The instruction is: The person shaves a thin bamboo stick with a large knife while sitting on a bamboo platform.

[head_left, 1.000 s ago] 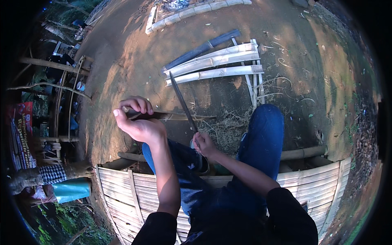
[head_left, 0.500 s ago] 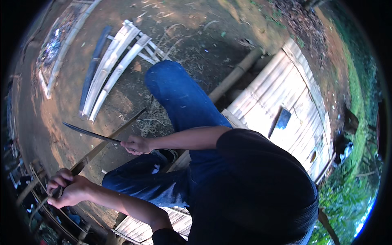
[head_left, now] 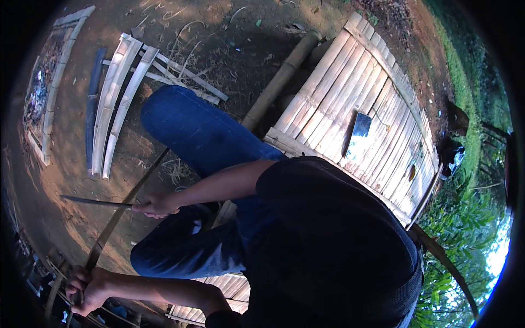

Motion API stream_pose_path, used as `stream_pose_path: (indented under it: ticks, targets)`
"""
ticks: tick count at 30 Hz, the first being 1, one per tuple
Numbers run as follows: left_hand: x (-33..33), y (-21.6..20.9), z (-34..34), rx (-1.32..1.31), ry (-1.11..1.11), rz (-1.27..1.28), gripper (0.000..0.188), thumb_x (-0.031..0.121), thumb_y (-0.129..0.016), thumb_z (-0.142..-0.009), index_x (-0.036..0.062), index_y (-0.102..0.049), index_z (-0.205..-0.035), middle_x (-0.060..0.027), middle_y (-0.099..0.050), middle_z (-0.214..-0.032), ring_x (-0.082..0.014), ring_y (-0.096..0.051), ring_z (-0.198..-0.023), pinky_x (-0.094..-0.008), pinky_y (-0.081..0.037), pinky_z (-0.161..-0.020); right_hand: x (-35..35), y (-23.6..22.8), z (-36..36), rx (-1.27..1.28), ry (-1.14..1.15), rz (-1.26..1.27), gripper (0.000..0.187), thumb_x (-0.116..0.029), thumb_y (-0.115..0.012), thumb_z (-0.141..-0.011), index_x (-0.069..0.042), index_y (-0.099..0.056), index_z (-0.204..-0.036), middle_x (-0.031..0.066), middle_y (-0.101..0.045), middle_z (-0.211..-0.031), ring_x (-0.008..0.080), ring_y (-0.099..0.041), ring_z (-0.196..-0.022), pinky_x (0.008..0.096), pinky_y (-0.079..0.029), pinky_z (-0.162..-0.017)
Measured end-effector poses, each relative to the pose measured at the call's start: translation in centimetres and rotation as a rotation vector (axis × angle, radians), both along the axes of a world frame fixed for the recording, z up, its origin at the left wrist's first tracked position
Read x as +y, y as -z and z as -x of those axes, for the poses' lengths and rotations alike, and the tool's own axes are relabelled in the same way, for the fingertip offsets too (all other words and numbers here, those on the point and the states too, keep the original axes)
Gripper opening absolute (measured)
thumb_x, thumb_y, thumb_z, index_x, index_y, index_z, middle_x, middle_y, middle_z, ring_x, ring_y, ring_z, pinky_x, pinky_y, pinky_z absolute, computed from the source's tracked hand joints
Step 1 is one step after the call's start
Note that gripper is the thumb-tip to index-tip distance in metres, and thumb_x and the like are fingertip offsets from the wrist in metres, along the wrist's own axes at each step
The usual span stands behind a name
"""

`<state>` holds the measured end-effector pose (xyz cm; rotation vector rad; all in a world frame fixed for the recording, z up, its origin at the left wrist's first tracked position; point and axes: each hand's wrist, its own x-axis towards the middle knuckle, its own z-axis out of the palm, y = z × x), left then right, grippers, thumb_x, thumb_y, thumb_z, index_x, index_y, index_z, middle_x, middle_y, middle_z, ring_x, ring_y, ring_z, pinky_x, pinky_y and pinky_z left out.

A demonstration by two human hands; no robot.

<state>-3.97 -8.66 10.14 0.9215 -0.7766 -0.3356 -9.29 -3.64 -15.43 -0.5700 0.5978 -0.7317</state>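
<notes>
Eight o'clock: your left fingers [head_left: 77,285] grip a long bamboo strip [head_left: 109,232] | your right fingers [head_left: 144,208] grip a knife [head_left: 95,201] pointing to nine o'clock

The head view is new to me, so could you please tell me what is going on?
The person's left hand grips a long bamboo strip, while the right hand holds a long knife that crosses the strip in view; contact is unclear. Split bamboo pieces lie on the ground.
</notes>
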Motion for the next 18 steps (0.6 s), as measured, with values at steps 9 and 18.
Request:
stream_pose_path:
  ticks: [9,18]
  targets:
    - [0.5,0.5,-3.5,-0.131,0.034,-0.018,0.048,0.045,-0.030,-0.092,0.0166,-0.035,-0.054,0.0062,-0.020,-0.042,-0.0073,-0.021,-0.031,-0.0213,-0.022,-0.032,1.1,-2.2,0.5,0.048,-0.097,-0.019,0.059,-0.062,-0.041,-0.085,-0.011,-0.039,-0.056,-0.0023,-0.035,-0.048,0.0085,-0.034,-0.037,0.0247,-0.033,-0.035]
    - [1.2,1.4,-7.2,-0.057,-0.078,-0.060,0.043,0.047,-0.035,-0.086,0.0121,-0.036,-0.060,0.0020,-0.021,-0.046,-0.0117,-0.021,-0.038,-0.0267,-0.022,-0.040,1.1,-1.4,1.5,-0.064,-0.185,-0.238,0.060,-0.062,-0.040,-0.086,-0.011,-0.036,-0.055,-0.0028,-0.036,-0.048,0.0079,-0.037,-0.038,0.0244,-0.033,-0.035]
